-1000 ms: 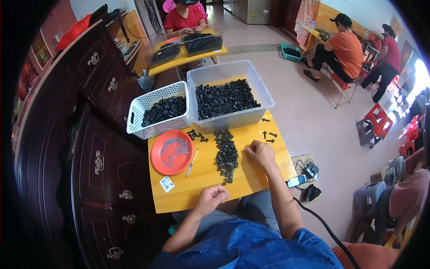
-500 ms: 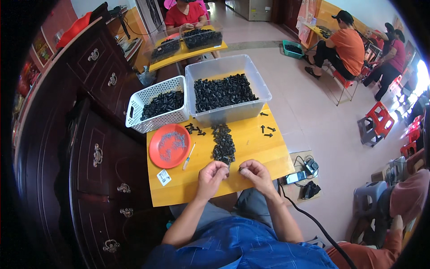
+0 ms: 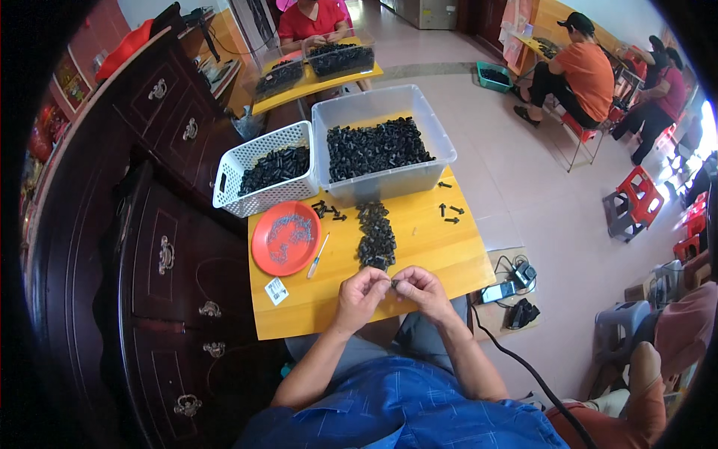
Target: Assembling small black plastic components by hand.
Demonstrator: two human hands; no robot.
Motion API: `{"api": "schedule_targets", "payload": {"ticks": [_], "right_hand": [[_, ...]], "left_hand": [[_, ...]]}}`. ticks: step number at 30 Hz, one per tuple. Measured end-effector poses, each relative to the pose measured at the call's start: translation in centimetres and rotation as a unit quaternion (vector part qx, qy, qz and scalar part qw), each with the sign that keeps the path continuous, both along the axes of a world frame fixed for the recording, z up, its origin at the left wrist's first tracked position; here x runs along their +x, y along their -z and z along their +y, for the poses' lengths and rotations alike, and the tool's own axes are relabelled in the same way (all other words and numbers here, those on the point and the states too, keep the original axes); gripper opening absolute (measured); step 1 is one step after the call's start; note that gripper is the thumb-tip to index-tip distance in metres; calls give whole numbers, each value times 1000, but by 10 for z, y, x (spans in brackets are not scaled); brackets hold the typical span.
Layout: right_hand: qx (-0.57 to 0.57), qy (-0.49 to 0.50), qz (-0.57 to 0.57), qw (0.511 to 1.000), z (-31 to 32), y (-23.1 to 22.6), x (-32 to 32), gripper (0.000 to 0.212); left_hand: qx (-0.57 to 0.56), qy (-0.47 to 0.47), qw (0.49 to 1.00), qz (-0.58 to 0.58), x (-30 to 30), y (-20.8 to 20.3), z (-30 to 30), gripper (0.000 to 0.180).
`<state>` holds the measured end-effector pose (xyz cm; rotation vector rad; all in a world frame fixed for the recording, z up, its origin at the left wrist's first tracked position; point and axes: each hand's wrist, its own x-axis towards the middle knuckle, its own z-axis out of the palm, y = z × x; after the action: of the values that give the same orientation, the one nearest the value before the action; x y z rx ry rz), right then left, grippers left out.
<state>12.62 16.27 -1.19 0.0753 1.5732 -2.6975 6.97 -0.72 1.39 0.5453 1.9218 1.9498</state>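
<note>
Over the near edge of a yellow table, my left hand and my right hand meet fingertip to fingertip. Thumb and forefinger of the right pinch a small dark part, whose exact kind is too small to tell. The left is also pinched closed against it; anything in its own fingertips is too small to make out. Just beyond the hands, a strip of small black plastic parts runs away from me. To its left lies a red plate holding tiny thin grey pieces, beside a slim white pen-like tool.
Behind the strip stand a clear bin and a white perforated basket, both with black parts. A white label lies at left. Dark drawers border the left side. A black cable runs at right. Other people sit nearby.
My hands were slightly apart and have come together, the left moving right and the right moving left, so the fingertips now meet at the small dark part.
</note>
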Motion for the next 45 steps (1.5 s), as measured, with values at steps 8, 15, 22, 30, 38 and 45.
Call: {"api": "schedule_targets", "payload": {"ticks": [8, 15, 22, 30, 38, 45], "right_hand": [[16, -3, -14, 1000, 2, 9, 4, 15], [-118, 7, -27, 993, -2, 22, 1, 18], [-111, 9, -41, 993, 13, 22, 1, 17], [-200, 16, -7, 980, 28, 38, -9, 16], [-195, -2, 4, 981, 29, 43, -10, 19], [-168, -7, -2, 986, 24, 37, -11, 17]], "left_hand": [[-92, -18, 954, 285, 0, -14, 0, 14], [-167, -53, 883, 435, 16, -15, 11, 27], [-151, -73, 959, 230, 8, 8, -13, 31], [-279, -93, 918, 265, -18, 23, -35, 22], [-327, -86, 888, 312, -36, 28, -27, 20], [-352, -96, 861, 354, -41, 31, -20, 15]]}}
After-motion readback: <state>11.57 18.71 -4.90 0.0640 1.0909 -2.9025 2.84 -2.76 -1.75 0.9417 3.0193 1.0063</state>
